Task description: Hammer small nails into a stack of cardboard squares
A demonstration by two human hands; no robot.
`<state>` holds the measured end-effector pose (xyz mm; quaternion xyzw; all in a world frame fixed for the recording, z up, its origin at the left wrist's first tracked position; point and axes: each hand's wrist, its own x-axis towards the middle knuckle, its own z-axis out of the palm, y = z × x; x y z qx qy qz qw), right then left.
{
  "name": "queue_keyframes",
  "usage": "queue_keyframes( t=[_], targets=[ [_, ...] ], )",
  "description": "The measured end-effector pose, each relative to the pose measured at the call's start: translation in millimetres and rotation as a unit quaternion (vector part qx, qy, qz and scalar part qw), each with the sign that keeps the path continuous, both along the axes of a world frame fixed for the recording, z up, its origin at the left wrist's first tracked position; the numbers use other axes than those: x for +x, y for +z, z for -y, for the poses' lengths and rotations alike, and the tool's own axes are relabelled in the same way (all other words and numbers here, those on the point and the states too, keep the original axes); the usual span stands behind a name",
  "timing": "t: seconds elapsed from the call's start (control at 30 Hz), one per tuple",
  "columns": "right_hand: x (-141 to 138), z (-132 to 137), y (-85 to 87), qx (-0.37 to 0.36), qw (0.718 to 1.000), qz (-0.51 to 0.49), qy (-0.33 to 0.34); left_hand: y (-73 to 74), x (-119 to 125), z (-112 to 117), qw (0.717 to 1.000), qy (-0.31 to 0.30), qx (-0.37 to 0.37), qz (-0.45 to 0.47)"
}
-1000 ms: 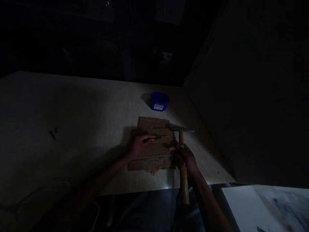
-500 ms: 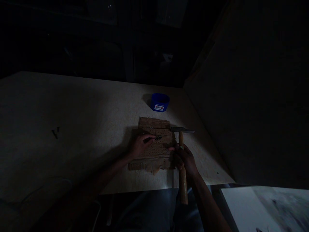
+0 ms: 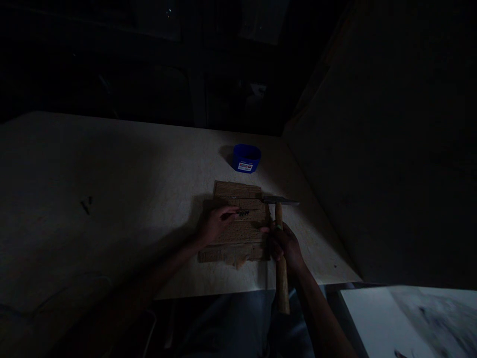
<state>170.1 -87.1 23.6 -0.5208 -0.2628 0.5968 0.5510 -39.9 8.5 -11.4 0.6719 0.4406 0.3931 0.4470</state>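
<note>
My right hand (image 3: 286, 246) is closed around the wooden handle of a hammer (image 3: 282, 283). Its metal head lies crosswise at the far end, over the right edge of a stack of worn cardboard (image 3: 238, 233). My left hand (image 3: 216, 224) rests over the left part of that cardboard, thumb and fingertips pinched together. At the fingertips is a small dark segmented piece (image 3: 243, 213), lying close to the cardboard; its exact kind is too dim to tell. Small holes pit the cardboard's surface around it.
A blue plastic tub (image 3: 246, 159) with a white label stands behind the cardboard. Small dark pieces (image 3: 86, 205) lie on the table (image 3: 156, 164) at the left. A tall dark panel (image 3: 391, 149) borders the right side. A pale surface (image 3: 372, 318) shows at lower right.
</note>
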Motion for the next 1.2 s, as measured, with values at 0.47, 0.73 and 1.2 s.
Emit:
queue_keyframes(
  t=[0.47, 0.73, 1.2],
  targets=[
    [-3, 19, 32.1, 0.034, 0.993, 0.114, 0.002, 1.4, 3, 4, 1.0, 0.011, -0.007, 0.001],
    [-1, 29, 77.9, 0.004, 0.927, 0.335, 0.166, 2.6, 4, 4, 1.0, 0.002, -0.025, 0.017],
    [-13, 14, 56.4, 0.062, 0.86, 0.448, 0.234, 4.4, 7, 4, 0.999, 0.002, -0.047, 0.018]
  ],
)
